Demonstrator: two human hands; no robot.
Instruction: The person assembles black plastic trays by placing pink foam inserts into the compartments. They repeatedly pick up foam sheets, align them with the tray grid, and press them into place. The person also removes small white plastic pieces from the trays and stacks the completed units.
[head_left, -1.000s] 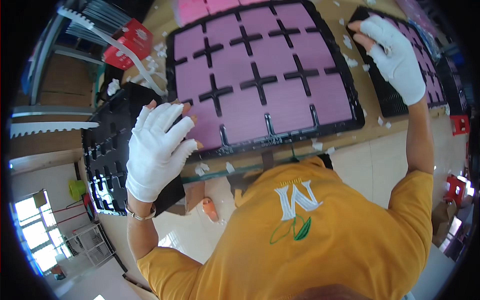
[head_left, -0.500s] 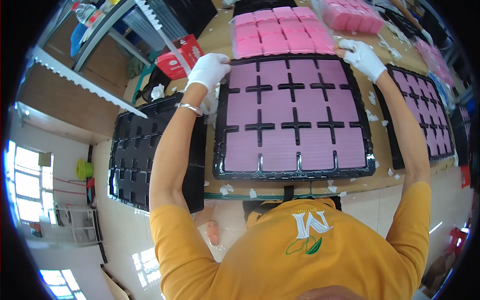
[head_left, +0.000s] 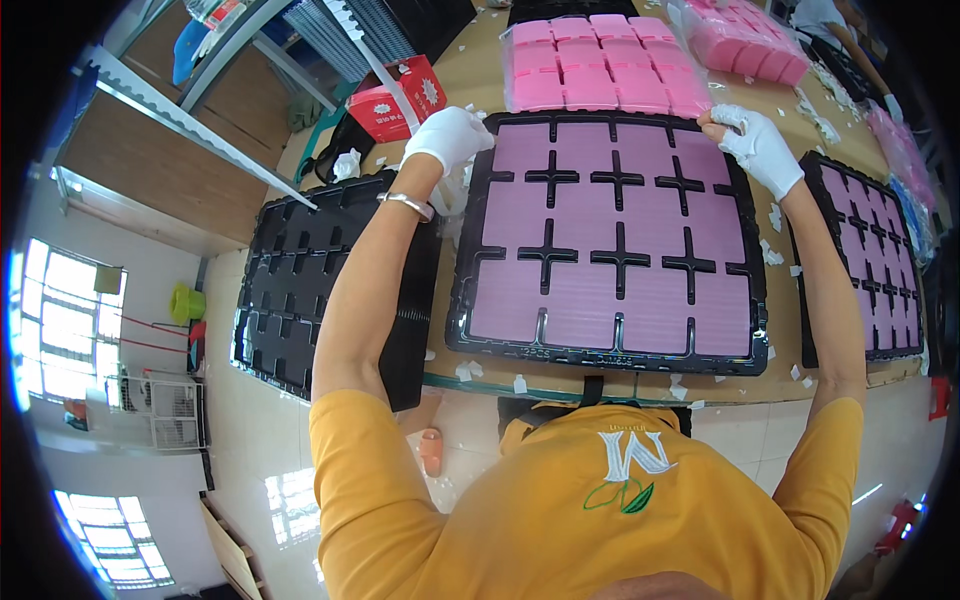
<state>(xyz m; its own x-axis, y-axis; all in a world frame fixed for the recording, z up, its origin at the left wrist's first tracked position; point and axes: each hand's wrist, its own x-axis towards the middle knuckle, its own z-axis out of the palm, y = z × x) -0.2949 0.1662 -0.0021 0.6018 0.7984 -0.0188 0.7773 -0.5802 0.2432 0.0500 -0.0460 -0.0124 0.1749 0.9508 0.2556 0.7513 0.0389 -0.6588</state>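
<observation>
In front of me a wide black plastic tray lies on the table. Flat pink foam sheet shows inside it, between raised black crosses. My left hand, in a white glove, has its fingers closed at the tray's far left corner. At the far right corner my right hand pinches the rim; its glove leaves some fingertips bare. Just past the far edge lies a clear bag of pink foam blocks.
More black trays are stacked at the left, and a pink-filled tray sits at the right. A red box and a toothed metal bar stand at the far left. White scraps litter the table. Another person's arm reaches in at the far right.
The whole view has shifted, so the table and tray appear farther right and slightly lower. Both hands stay at the tray's far corners.
</observation>
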